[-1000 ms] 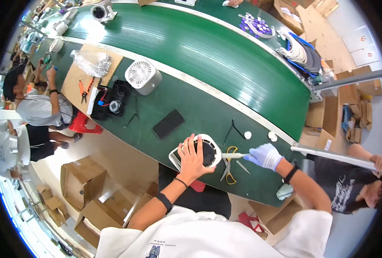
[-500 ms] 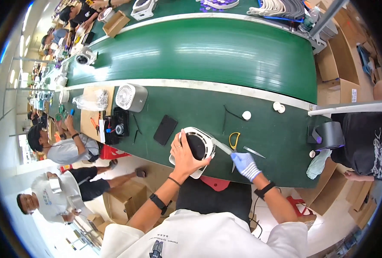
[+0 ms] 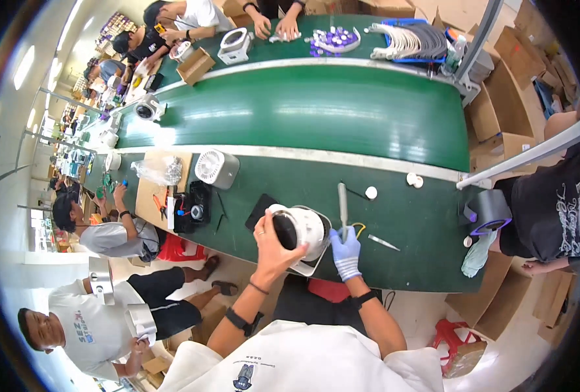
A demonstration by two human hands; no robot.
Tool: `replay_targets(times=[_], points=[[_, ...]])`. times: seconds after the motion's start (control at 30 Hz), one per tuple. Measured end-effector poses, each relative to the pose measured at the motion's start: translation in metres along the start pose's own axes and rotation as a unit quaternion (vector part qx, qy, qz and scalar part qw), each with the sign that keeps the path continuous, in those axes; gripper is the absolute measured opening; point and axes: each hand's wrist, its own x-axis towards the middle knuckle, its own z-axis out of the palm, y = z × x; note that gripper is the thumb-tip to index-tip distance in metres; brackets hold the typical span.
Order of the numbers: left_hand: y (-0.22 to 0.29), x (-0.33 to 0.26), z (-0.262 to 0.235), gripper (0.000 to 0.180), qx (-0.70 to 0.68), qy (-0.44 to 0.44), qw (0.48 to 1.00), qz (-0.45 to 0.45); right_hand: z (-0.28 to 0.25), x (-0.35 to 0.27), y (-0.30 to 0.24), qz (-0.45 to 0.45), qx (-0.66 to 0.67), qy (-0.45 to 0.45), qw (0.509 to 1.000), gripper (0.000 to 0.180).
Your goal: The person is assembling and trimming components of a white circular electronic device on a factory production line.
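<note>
Tilted in my left hand (image 3: pixel 277 247) is a white round-bodied device (image 3: pixel 311 232) with a dark round face and a squarish frame. My bare fingers and thumb clasp its face end, over the near edge of the green bench. My right hand (image 3: pixel 347 253), in a pale blue glove with a striped cuff, is closed on a long, light grey tool (image 3: pixel 343 204) that points away from me. I cannot tell the tool's kind. Yellow-handled scissors (image 3: pixel 360 228) lie partly hidden beside the glove. A thin pale pointed tool (image 3: pixel 384 243) rests right of them.
A black phone (image 3: pixel 259 210) lies partly behind the device. A grey fan unit (image 3: pixel 218 168) and a black assembly (image 3: pixel 194 206) stand leftward. Across the bench runs a green conveyor belt (image 3: pixel 290 111). A dark cylindrical unit (image 3: pixel 490 212) sits at the right end, near another person.
The device has turned and tilted, now showing its white side. My right hand has moved left, and its tool has swung from the device to point away. The whole view has shifted.
</note>
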Motion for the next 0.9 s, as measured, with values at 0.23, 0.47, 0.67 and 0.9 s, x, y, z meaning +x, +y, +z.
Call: replay_targets(times=[0.23,0.47,0.67,0.9], points=[[-0.021,0.158,0.003,0.104,-0.229,0.045,0.956,-0.177,-0.037,-0.024,0.002,-0.023,-0.026,0.039,0.999,0.026],[0.008,0.298,0.082,0.128,-0.035,0.098,0.97,-0.221,-0.077,-0.032,0.055,-0.147,-0.073,0.128,0.978,0.025],[-0.033,0.191,0.085,0.092,-0.116,0.107,0.987,0.036,-0.147,-0.071,0.078,0.027,-0.18,0.185,0.966,0.03],[-0.109,0.013,0.049,0.053,0.002,-0.123,0.989,-0.079,-0.168,-0.049,0.141,-0.097,-0.303,0.24,0.917,0.039]])
